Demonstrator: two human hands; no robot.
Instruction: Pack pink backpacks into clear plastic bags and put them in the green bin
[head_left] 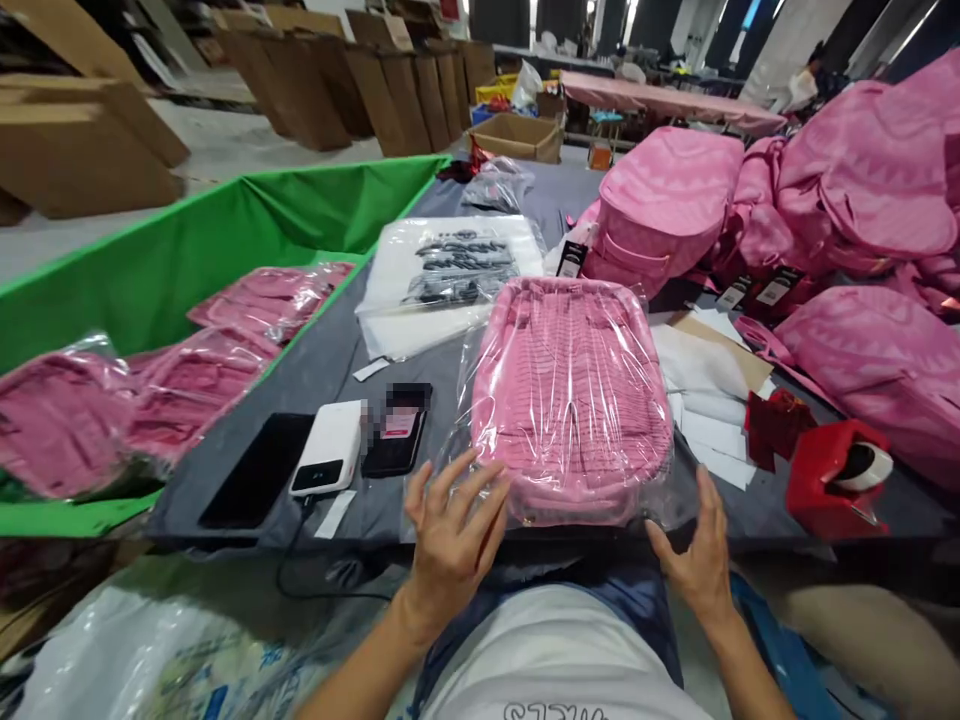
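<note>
A pink backpack (574, 400) in a clear plastic bag lies flat on the dark grey table right in front of me. My left hand (457, 525) is at its lower left corner, fingers spread, the fingertips on or just over the plastic. Off the lower right corner is my right hand (697, 550), thumb and fingers apart with nothing between them; whether it touches the plastic's edge I cannot tell. Beyond the backpack's upper left lies a stack of printed clear bags (457, 270).
Left of the backpack are a phone (397, 430), a white power bank (328, 448) and a black tablet-like device (259, 470). A red tape dispenser (832, 480) and paper sheets (712, 425) lie right. Unbagged pink backpacks (667, 200) pile up behind. Bagged ones fill a green-lined bin (300, 215).
</note>
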